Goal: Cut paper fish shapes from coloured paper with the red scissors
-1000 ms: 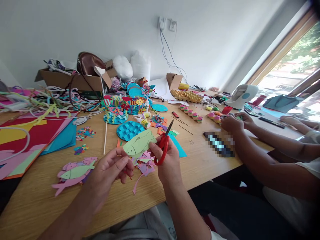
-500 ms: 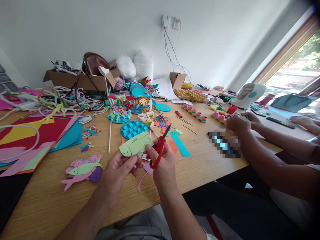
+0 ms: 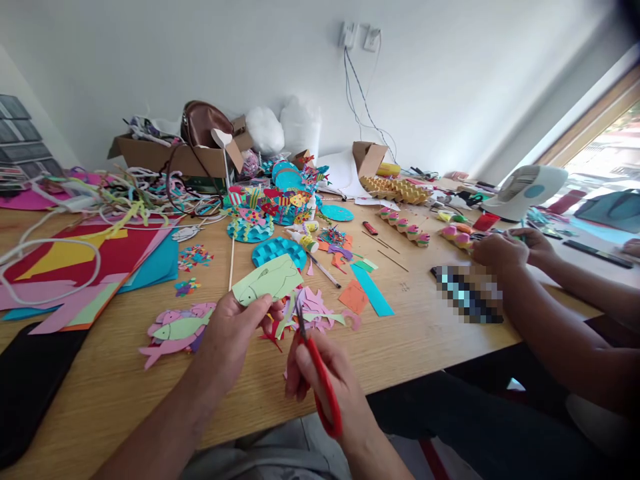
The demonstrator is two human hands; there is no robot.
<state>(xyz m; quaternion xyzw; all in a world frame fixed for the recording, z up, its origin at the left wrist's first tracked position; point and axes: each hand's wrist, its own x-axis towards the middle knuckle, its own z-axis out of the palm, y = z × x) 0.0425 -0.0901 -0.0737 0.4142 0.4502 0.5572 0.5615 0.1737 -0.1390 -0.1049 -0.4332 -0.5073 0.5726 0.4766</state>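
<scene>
One head-worn view only. The wooden table [image 3: 415,333] is seen from its near edge, looked at forward and downward across to the white wall behind it. The near edge is close under the lens; the cardboard box [image 3: 165,157] lies at the far side. No second view is given for overlap.

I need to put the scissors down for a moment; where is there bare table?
Bare wood shows along the near edge of the table, between the black mat and the left hand, below the pink paper fish. Farther back, scraps, discs and coloured sheets crowd it.
</scene>
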